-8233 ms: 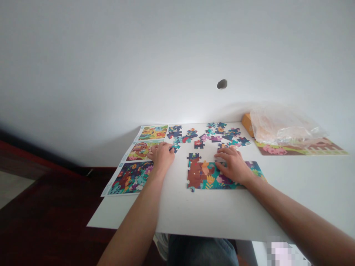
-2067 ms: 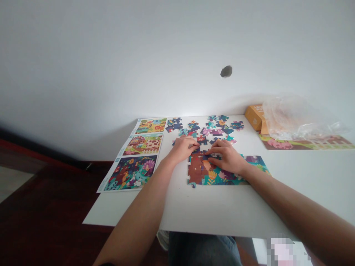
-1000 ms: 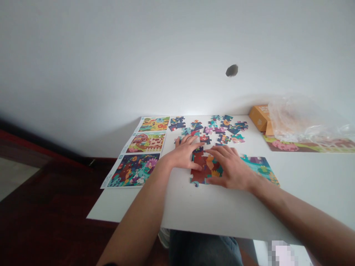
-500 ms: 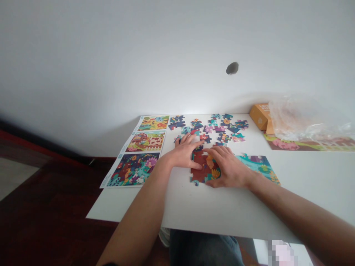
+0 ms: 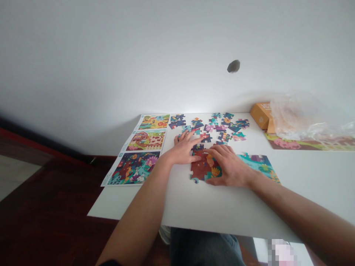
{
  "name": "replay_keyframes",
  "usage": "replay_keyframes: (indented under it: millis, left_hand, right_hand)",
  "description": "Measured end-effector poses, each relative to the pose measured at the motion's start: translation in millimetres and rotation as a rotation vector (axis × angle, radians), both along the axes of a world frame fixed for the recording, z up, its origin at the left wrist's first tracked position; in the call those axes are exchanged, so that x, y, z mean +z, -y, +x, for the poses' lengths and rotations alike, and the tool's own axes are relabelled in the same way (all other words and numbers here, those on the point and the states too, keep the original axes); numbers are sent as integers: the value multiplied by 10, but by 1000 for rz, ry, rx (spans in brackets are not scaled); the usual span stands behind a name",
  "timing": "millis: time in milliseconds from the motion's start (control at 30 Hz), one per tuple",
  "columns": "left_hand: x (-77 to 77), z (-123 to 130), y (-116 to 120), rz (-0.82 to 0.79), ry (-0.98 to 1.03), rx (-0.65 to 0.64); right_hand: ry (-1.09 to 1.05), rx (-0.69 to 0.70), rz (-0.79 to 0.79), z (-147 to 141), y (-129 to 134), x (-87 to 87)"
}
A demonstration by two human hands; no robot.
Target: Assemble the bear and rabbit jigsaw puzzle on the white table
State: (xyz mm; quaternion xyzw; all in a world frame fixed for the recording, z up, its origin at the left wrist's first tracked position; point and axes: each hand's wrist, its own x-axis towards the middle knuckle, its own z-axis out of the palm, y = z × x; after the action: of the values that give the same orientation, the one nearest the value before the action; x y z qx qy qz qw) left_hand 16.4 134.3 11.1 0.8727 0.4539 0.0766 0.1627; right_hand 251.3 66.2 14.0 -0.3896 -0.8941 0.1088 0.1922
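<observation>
A partly joined jigsaw puzzle (image 5: 200,169), mostly brown-red with a yellow plant and an orange figure, lies flat on the white table. My left hand (image 5: 184,149) is open at its upper left, with the thumb at the joined part's edge and the fingers spread over loose pieces. My right hand (image 5: 229,168) rests on the right side, thumb and fingers apart, covering part of the picture. To the right of it lies another joined section (image 5: 256,162) in turquoise. Loose puzzle pieces (image 5: 221,128) are scattered beyond both hands.
A reference sheet (image 5: 135,168) with three pictures lies at the table's left side. At the back right, an orange box (image 5: 260,115) stands beside a crumpled clear plastic bag (image 5: 302,118), with a farm-picture strip (image 5: 288,143) in front. A wall (image 5: 166,55) rises behind the table.
My left hand has shifted slightly away from me; its thumb has moved up off the middle of the brown-red area. My right hand stays on the puzzle's right side.
</observation>
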Motion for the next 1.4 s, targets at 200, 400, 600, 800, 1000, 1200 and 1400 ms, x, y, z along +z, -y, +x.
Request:
replay_keyframes:
  millis: [200, 400, 600, 800, 1000, 1200, 1400]
  left_hand:
    - [27, 6, -16, 6, -18, 64]
    - [7, 19, -40, 55, -50, 122]
    - [24, 11, -25, 78, -25, 115]
    - [14, 1, -41, 81, 9, 113]
    - [26, 11, -38, 67, 10, 109]
    - [19, 8, -37, 77, 19, 110]
    - [6, 8, -48, 100, 21, 92]
  right_hand:
    - [9, 20, -5, 19, 8, 7]
    - [11, 25, -12, 30, 16, 35]
    - [19, 27, -20, 36, 15, 39]
    - [52, 38, -16, 32, 21, 48]
    - [22, 41, -28, 51, 0, 27]
    - [-20, -45, -8, 61, -38, -48]
    - [-11, -49, 4, 66, -44, -71]
